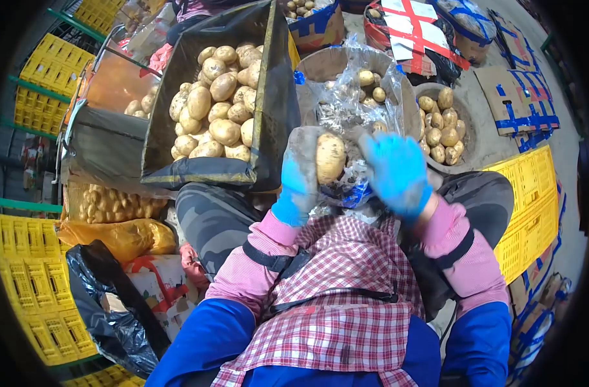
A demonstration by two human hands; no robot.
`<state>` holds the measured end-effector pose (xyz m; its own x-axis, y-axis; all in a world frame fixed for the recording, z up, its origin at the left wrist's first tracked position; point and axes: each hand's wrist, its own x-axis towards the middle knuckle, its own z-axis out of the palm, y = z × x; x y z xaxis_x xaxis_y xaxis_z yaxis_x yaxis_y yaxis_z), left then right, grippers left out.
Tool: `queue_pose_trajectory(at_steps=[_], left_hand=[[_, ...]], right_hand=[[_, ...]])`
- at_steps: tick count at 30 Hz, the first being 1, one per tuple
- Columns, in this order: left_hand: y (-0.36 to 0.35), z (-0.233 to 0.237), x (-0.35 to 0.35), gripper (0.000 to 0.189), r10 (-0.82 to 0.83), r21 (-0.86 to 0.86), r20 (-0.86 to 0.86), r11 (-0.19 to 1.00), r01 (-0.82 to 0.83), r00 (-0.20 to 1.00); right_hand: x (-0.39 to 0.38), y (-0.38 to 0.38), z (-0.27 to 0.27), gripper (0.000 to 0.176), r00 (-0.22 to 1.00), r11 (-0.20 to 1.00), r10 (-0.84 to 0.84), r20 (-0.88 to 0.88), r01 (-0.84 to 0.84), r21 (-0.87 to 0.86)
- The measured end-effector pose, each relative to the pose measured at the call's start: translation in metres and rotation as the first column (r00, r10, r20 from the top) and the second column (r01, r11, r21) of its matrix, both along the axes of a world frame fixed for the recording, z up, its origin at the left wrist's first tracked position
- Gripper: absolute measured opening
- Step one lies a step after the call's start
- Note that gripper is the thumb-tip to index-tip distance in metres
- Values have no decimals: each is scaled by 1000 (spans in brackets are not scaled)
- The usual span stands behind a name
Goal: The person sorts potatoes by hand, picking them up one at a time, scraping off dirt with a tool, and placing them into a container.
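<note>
My left hand (297, 173), in a blue glove with a dirty grey palm, is closed around a large potato (330, 158) held upright over my lap. To its right is my right hand (396, 173), gloved the same way. Its fingers point toward the potato but are smeared by motion, so I cannot see whether they hold anything. Just beyond both hands is a wide tub (410, 106) lined with clear plastic, with some potatoes (366, 78) and scraps inside. A dark lined crate (210, 175) heaped with potatoes (225, 131) tilts at the left, close to my left hand.
A round basin (467, 153) of smaller potatoes stands at the right. Yellow plastic crates (530, 206) are beside my right knee, and more yellow crates (39, 284) are stacked at far left. A black plastic bag (117, 316) lies at lower left. Taped cardboard (517, 100) lies at far right.
</note>
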<state>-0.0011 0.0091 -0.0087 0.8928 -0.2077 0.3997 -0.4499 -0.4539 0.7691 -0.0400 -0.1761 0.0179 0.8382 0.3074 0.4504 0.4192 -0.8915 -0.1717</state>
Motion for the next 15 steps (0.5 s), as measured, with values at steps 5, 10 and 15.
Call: queue_pose_trajectory(at_steps=[5,10,15], left_hand=[[2,-9,2,44,-657,-936,-326,325,-135,680],[6,-26,12,56,-899,-807,-343,134,-575,273],[1,-86,13,55,-341,-741,-624,544,-395,703]], right_hand=[[1,-7,13,20,994,999,-19,-110,23,35],[11,-5,1,23,974,969,-148,-171,109,-221],[-8,-5,22,32,997,997,81,-17,-81,-16]])
